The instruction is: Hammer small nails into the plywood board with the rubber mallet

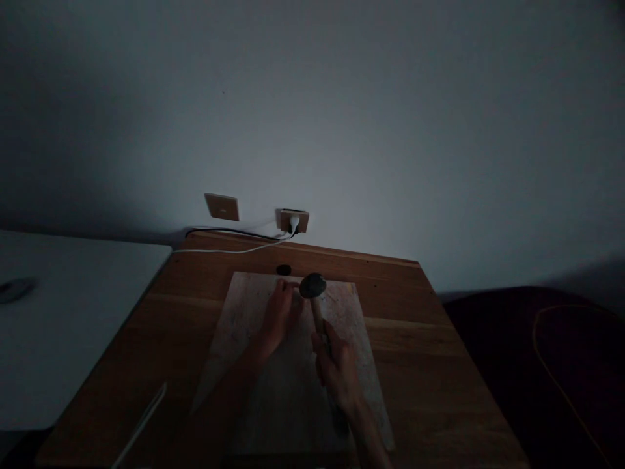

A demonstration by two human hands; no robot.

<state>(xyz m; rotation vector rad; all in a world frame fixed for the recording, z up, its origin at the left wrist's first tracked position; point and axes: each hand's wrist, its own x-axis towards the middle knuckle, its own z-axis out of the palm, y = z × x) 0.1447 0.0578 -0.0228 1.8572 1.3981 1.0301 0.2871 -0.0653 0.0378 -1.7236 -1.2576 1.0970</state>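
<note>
My right hand [334,365] is wrapped round the wooden handle of a hammer [313,285], whose dark head hangs over the far part of a pale board [254,384]. Close to the left of the hammer head, my left hand [280,309] has its fingers pinched together near the board's far edge. Whatever sits between those fingertips is too dark and small to name. The board lies flat on a brown wooden table [420,371].
A wall socket [294,222] with a white plug stands behind the table, its cables [229,251] running left. A blank wall plate [222,207] is beside it. A white surface [73,312] adjoins at left; a thin pale strip [140,426] lies front left. Dark fabric [527,352] is at right.
</note>
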